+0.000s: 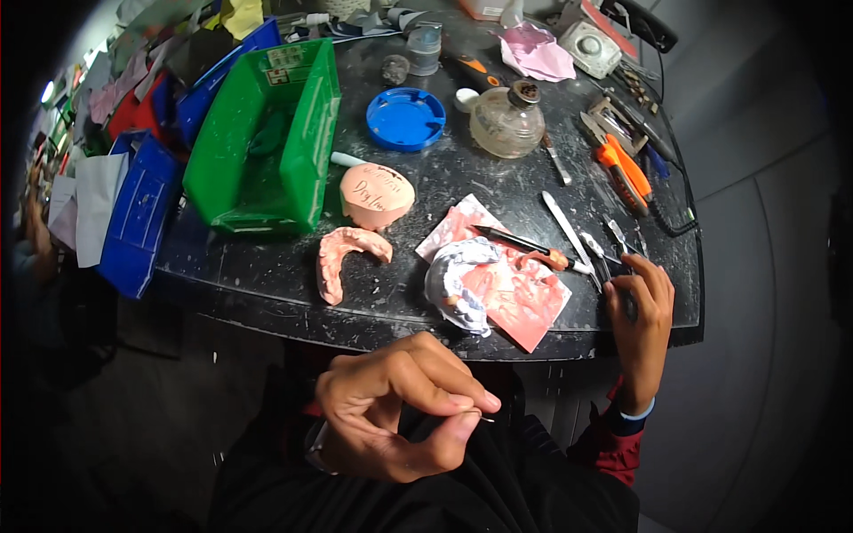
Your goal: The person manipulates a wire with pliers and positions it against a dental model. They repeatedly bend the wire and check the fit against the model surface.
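Observation:
Close to me, beyond the table's front edge, my left hand (pixel 404 409) pinches a short thin piece of wire (pixel 484 418) between thumb and fingertips. My right hand (pixel 643 302) rests at the table's right side, its fingers curled round a metal hand tool (pixel 597 249) that looks like pliers; the palm hides part of it. Between the hands, a white dental cast (pixel 458 289) sits on a sheet of pink wax (pixel 524 311). A black-handled wax knife (pixel 506 240) lies across the sheet. To the left are a pink horseshoe-shaped cast (pixel 333 262) and a pink plaster block (pixel 377 194) with handwriting.
A green bin (pixel 306 169) stands at the left, beside blue bins (pixel 138 222). Further back are a blue lid (pixel 406 119), a glass spirit burner (pixel 506 124) and a crumpled pink sheet (pixel 537 53). Orange-handled pliers (pixel 622 173) and a slim metal spatula (pixel 564 216) lie at the right.

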Motion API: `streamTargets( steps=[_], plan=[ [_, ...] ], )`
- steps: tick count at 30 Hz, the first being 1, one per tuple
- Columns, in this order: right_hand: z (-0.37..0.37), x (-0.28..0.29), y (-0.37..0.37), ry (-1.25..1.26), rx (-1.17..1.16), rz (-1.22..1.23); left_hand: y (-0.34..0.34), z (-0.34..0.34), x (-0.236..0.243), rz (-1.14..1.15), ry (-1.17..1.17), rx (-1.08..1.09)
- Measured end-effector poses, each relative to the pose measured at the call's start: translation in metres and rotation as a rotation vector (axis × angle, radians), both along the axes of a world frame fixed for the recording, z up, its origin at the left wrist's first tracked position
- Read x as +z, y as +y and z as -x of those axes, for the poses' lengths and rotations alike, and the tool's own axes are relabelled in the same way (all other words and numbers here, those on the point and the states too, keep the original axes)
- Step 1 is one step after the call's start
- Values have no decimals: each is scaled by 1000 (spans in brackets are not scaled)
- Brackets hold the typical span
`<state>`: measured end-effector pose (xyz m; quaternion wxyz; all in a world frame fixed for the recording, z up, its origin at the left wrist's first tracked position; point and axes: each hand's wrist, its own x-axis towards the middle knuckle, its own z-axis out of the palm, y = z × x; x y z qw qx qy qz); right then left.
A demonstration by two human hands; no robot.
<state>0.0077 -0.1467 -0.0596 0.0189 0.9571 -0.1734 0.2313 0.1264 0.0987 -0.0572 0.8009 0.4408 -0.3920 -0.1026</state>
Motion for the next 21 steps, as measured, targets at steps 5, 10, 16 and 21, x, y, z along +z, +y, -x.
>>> streamTargets(
  steps=[5,10,16,21],
  plan=[
    [21,16,-1,-178,-266,-231,-1,-4,3,24,-159,157],
    [37,-1,-28,-82,-290,-332,10,-7,2,-51,-367,340],
    [37,0,-31,35,-250,-176,8,-10,-2,-93,-422,343],
    [28,10,-30,-141,-178,-264,5,-6,2,-117,-370,362]
  ],
)
